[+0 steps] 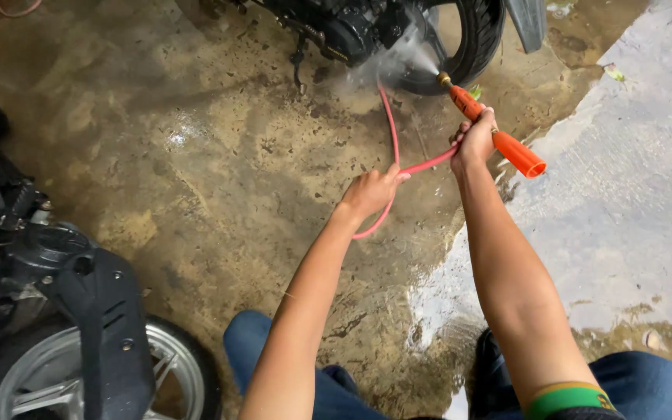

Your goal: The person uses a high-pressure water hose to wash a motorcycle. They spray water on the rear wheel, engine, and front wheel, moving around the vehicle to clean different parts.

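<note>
Right hand (474, 142) fingers grip orange spray gun (494, 130); left hand (369, 192) fingers hold red hose (393, 140).

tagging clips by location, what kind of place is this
Probably a motorbike wash bay or repair yard: a wet, stained concrete floor, a motorcycle being sprayed with an orange spray gun, and another motorcycle parked nearby.

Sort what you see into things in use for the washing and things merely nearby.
In use: orange spray gun, right hand, red hose, left hand, motorcycle wheel.

Nearby: second motorcycle, leaf.
</note>
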